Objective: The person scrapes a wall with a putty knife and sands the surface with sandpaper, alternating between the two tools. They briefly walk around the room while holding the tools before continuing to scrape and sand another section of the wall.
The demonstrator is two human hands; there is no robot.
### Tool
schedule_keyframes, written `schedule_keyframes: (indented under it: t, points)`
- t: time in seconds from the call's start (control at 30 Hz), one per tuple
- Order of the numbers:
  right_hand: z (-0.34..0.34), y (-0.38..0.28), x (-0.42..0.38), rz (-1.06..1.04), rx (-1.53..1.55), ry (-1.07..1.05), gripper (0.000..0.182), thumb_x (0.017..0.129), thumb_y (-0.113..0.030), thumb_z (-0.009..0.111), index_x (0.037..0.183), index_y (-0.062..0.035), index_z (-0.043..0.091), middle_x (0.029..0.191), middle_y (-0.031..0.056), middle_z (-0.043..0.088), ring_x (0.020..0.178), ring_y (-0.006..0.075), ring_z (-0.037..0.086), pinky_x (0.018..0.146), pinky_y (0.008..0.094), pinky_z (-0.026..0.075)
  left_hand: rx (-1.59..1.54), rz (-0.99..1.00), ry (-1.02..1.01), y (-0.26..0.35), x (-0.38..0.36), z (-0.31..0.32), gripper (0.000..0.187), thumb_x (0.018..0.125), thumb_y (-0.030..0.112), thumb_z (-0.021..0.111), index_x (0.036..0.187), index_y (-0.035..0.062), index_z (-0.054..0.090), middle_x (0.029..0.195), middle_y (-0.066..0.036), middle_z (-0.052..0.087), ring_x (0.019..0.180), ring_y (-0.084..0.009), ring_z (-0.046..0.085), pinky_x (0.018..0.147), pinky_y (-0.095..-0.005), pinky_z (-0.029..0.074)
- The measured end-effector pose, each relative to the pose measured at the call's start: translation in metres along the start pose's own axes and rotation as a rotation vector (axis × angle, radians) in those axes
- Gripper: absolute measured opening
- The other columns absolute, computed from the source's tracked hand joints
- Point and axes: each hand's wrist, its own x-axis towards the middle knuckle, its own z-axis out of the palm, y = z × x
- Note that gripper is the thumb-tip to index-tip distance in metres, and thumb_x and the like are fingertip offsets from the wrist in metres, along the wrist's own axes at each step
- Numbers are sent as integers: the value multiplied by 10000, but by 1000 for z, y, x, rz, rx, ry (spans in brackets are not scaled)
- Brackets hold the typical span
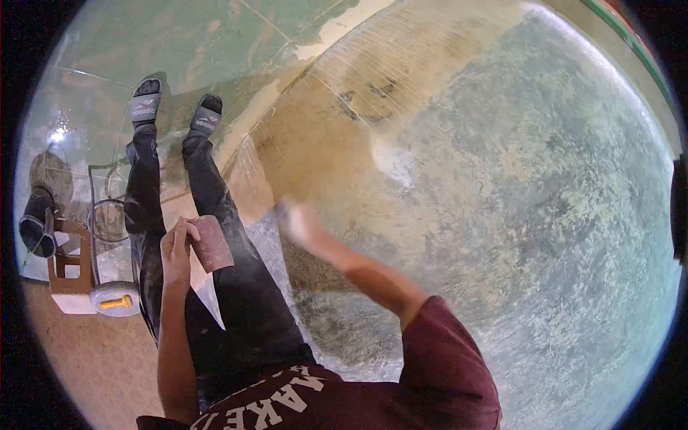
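Note:
My left hand (176, 251) holds a reddish-brown piece of sandpaper (212, 244) by its edge, above my thighs. The sheet curves slightly and its lower end is loose. Over to the right, my right hand (304, 228) is at the mottled green and tan wall (494, 186), near the border of a smoother tan patch. Motion blurs this hand; its fingers look closed around a small dark thing (282, 211) that I cannot make out. Pale powder (394, 163) marks the wall above it.
On the left are a black bucket (37, 226), a brown crate (69, 266) and a round pale lid (107, 309) with a yellow-handled tool (115, 302) on it. A thin metal frame (91, 197) stands beside my legs. My sandalled feet are on green tiles (179, 43).

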Motion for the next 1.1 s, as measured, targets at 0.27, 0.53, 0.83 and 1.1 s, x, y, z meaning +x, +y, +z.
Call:
schedule_keyframes:
  t: [0.27,0.53,0.83,1.1]
  points:
    - [-259,-92,121,-30,319,706,201,945,-120,645,774,-36,581,685,43,580,606,174,498,553,355,426,26,3,80,-23,-2,-11,457,1079,371,454,732,84,532,764,43,441,725,-77,395,664,-269,293]
    - [-15,-64,-14,226,214,-23,176,919,-181,698,979,-43,606,722,154,583,697,222,590,628,381,480,-31,76,-1,-2,-4,4,448,1088,318,452,737,54,539,794,14,500,763,-90,440,711,-274,351]
    - [-283,-118,91,-133,284,1058,155,989,-88,578,839,-51,593,603,-10,521,540,72,495,500,284,416,51,79,117,-30,-4,-23,443,1084,353,452,742,88,547,730,57,390,666,-49,320,600,-254,247]
    - [-23,-62,5,46,133,-127,135,904,-111,686,981,-25,616,770,184,649,701,238,661,647,400,512,75,94,89,-14,-10,-12,463,1080,365,456,732,74,551,722,54,400,683,-68,336,630,-268,268]
